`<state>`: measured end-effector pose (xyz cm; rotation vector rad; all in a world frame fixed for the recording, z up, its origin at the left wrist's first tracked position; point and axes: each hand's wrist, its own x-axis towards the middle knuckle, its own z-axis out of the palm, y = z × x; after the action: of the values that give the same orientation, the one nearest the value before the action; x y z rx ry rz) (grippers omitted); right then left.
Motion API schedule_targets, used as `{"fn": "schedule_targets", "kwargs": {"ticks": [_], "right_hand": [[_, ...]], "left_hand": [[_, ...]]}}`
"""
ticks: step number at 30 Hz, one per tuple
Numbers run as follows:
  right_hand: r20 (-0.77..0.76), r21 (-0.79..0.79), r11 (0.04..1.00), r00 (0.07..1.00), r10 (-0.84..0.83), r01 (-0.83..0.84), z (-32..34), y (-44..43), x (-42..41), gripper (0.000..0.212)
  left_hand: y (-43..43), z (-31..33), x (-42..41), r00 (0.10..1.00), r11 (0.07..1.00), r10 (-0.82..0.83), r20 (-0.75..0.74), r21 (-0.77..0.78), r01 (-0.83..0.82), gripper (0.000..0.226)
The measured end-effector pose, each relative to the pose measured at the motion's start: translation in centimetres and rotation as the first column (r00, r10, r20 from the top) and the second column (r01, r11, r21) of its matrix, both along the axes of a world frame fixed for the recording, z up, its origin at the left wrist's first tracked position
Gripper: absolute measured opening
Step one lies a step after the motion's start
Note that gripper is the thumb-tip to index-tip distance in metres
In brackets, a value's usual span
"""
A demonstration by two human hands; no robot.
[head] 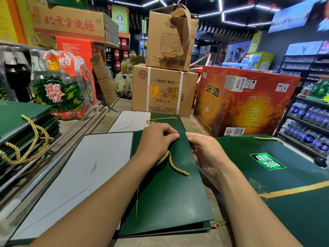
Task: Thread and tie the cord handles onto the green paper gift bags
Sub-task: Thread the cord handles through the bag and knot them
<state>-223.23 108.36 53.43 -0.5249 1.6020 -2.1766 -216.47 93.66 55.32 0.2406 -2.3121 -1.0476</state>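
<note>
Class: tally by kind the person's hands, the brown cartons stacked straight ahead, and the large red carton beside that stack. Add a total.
Hands: 2, left hand, right hand
Brown cartons: 2, upper carton, lower carton
Red carton: 1
Total: 5

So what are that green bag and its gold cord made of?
Bag: looks like stiff paper or thin card, matte green with a faint sheen; it lies flat with crisp creased edges. Cord: apparently twisted synthetic yarn, shiny gold; the spiral strands show.

Top of gold cord point(173, 165) hidden under left hand point(156, 139); right hand point(204, 152) fingertips behind green bag point(169, 202) edge; bag stack point(17, 113) cropped left.
</note>
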Motion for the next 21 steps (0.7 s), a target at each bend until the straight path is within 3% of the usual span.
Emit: {"fn": "schedule_targets", "kwargs": {"ticks": [5, 14, 21], "right_hand": [[-0.075, 0.023, 1.0, 0.997, 0.019, -0.017, 0.0, 0.0, 0.7, 0.018], [-0.192, 0.09, 0.982, 0.97, -0.149, 0.169, -0.2, -0.6, 1.3, 0.015], [-0.187, 0.151, 0.983, 0.98, -0.073, 0.102, -0.1, -0.8, 1.3, 0.014]], "left_hand": [[-0.2, -0.2, 0.1, 1.0, 1.0, 0.011, 0.016, -0.005, -0.011, 0.014], [0.0, -0.2, 0.2, 0.999, 0.997, -0.009, 0.039, -0.073, 0.012, 0.018], [-0.5, -0.2, 0.5, 0.996, 0.999, -0.038, 0.079, -0.02, 0.04, 0.021]]}}
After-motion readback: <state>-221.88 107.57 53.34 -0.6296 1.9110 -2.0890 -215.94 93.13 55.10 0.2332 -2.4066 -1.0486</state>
